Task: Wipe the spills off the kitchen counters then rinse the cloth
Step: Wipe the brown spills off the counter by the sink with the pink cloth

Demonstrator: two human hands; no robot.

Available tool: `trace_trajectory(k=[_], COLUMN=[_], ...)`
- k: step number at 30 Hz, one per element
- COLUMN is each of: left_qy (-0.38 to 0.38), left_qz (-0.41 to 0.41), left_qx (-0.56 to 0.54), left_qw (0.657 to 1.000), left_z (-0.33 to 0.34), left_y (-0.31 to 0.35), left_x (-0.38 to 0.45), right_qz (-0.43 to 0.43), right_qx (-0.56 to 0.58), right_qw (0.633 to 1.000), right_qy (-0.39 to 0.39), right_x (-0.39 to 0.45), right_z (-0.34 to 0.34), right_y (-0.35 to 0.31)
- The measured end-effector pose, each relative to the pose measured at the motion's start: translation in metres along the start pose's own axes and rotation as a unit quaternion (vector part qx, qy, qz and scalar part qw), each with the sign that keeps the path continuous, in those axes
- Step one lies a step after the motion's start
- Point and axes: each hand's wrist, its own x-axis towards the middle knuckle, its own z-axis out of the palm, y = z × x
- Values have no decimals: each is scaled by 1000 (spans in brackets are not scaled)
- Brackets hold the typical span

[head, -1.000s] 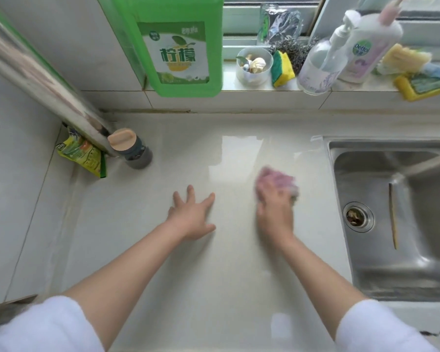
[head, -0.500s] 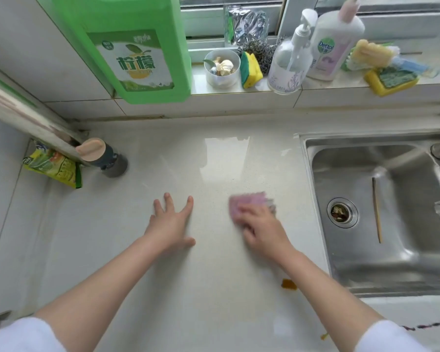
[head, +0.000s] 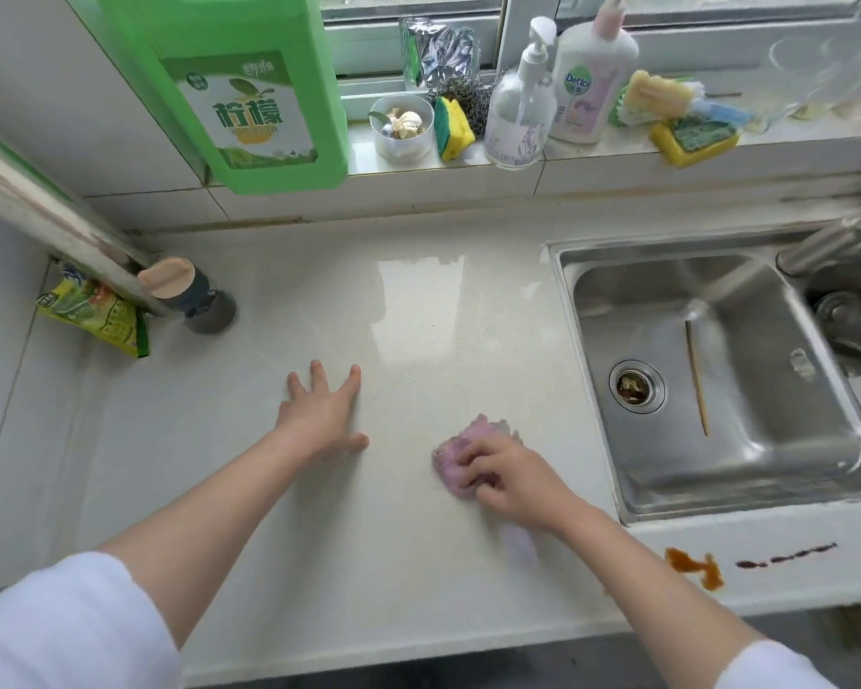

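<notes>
- The pale worktop [head: 418,310] runs from the left wall to the steel sink [head: 816,440] on the right; its middle looks wiped, with a glossy sheen.
- The left hand [head: 319,420] lies flat with fingers spread, palm on the worktop and holding nothing; it serves well as a brace.
- The right hand [head: 508,477] has its fingers curled over the bunched pink cloth [head: 456,452], pressing it to the worktop just left of the sink.
- An orange-brown spill [head: 694,569] sits on the front strip below the sink, with a dark dotted streak [head: 786,554] beside it to the right; neither appears wiped yet.
- To do this step well, I would keep the cloth flat under firm pressure, sweep towards those stains, and gather the mess inward rather than pushing it off the edge.
</notes>
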Motion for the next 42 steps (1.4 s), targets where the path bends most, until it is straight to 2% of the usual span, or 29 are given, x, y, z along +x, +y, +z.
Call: trace_trajectory(k=[2,4,6,7,8,11,13,14,16,18,19,20,21,22,24,25,26,27,28,29,31,33,34,35,36,38,39,40,42], left_qy=[13,-42,-64,-54,-45,-42,-45,-45,-47,-46,-46,-46,-46,-47,-46,-47,-47,-46,-45,-46,-48,-50,-49,-49,-50,-46,-45,-45,-39], left_qz=[20,49,56,51,47,47,46,44,44,46,47,48,47,46,49,50,51,52,53,51,51,52,52,52,52,52,53,54,51], left_qx=[29,16,12,13,9,-4,-7,-9,-18,-22,-23,-24,-25,-26,-22,-23,-26,-31,-37,-41,-43,-51,-53,-54,-53,-50,-47,-44,-42], left_qw=[999,998,996,997,998,998,998,998,998,998,998,998,998,997,998,997,997,997,997,997,997,996,996,996,996,996,996,997,997], left_z=[12,38,61,66,69,65,63,63,65,64,65,66,66,66,67,68,67,67,67,67,67,67,67,67,67,68,69,68,68], left_y=[16,37,48,50,51,51,51,51,50,50,50,50,50,50,50,49,49,49,49,48,48,48,49,49,48,48,49,48,49], left_x=[-16,-42,-62,-65,-67,-67,-70,-71,-70,-69,-69,-68,-68,-68,-67,-68,-67,-67,-66,-66,-67,-67,-67,-66,-67,-66,-66,-67,-66], right_qz=[99,230,295,299,275,142,98,105,182,313,370,384,352,281,111,47,29,50,94,155,278,380,392,368,307,133,52,9,33], right_qx=[9,12,21,14,-7,-30,14,41,54,-4,-33,-35,-20,-11,-5,-3,14,34,45,55,36,-4,1,22,35,24,10,10,35], right_qw=[989,941,899,896,908,973,988,985,956,890,857,848,869,911,980,994,997,996,991,974,908,846,839,856,893,975,993,998,998], right_qy=[110,250,322,329,314,180,117,128,222,332,357,364,346,301,163,103,69,61,89,156,310,373,378,363,326,174,102,60,41], right_x=[-3,-12,-26,-32,-43,-76,-82,-79,-74,-70,-65,-59,-55,-53,-63,-73,-79,-83,-88,-93,-105,-104,-98,-91,-86,-88,-96,-102,-112], right_z=[-30,-51,-44,-30,-9,51,48,37,11,2,11,25,42,62,96,100,93,80,63,48,24,28,39,51,66,97,105,105,83], right_y=[37,65,62,49,30,-16,-18,-8,13,23,16,2,-17,-36,-63,-68,-63,-52,-39,-21,9,9,0,-15,-31,-59,-64,-61,-38])
